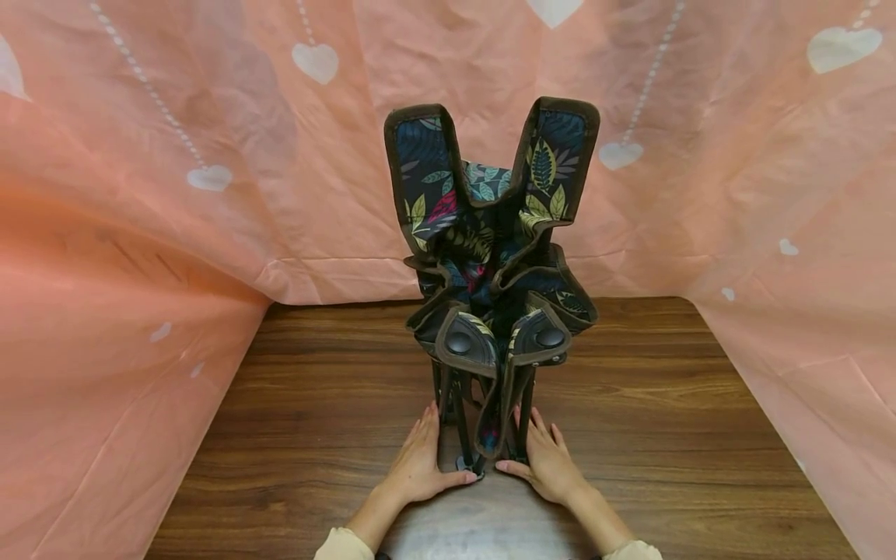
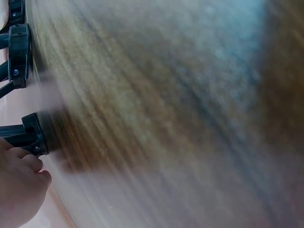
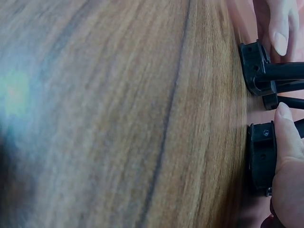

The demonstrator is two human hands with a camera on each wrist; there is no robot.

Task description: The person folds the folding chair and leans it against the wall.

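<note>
Folded camp chair stands upright mid-table, toward the near edge. Left hand and right hand lie flat-fingered, relaxed, flanking its legs. Only the wrist views show the black plastic feet on blurred woodgrain. Leaf-print fabric, brown binding.

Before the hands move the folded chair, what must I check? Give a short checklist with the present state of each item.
1. Folded chair upright on the table: ok.
2. Left hand at the legs, thumb by a foot: ok.
3. Right hand at the legs on the other side: ok.
4. Black feet flat on the wood: ok.
5. Firm grip on the legs: cannot tell.
6. Pink cloth apart from the chair: cannot tell.
</note>
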